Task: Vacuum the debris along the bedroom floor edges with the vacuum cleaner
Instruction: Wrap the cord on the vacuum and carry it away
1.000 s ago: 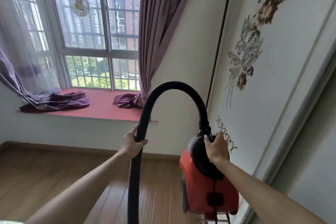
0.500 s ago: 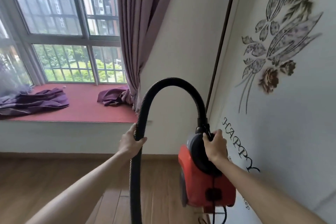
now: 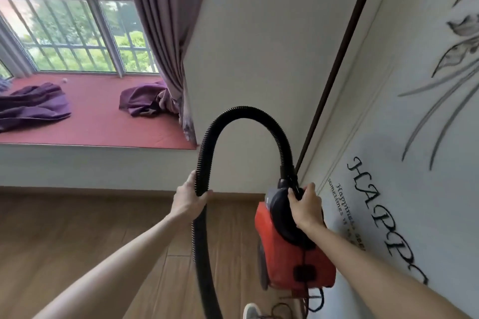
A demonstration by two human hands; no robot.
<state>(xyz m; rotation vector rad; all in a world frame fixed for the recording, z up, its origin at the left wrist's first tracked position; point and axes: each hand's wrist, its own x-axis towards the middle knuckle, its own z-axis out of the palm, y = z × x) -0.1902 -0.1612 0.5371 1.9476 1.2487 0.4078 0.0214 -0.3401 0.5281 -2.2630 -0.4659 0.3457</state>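
1. Two bare hands show in the head view, both closed around parts of one machine. The left hand (image 3: 188, 198) is wrapped round the black ribbed hose (image 3: 243, 111), low on its left leg.
2. The right hand (image 3: 307, 206) has its fingers curled over the black top of the red canister vacuum cleaner (image 3: 282, 259), just beside the spot where the hose plugs in.
3. The vacuum cleaner hangs off the ground from that grip, above the right edge of the wooden floor (image 3: 64, 241) and close to a white decorated panel (image 3: 414, 189) bearing grey flower outlines and black "HAPPY" lettering.
4. The hose arches up from the machine, bends over between the two hands, and runs down past the left hand out of the bottom of the picture.
5. A dark cord (image 3: 281, 309) lies looped on the floor beneath the machine, next to the toe of a pale shoe (image 3: 251, 312).
6. Beyond the floor's far edge, a red window seat (image 3: 98, 116) carries two heaps of purple cloth (image 3: 31, 106) below a barred window (image 3: 77, 41).
7. A mauve curtain (image 3: 160, 21) hangs at the seat's right end, against the white wall (image 3: 259, 46).
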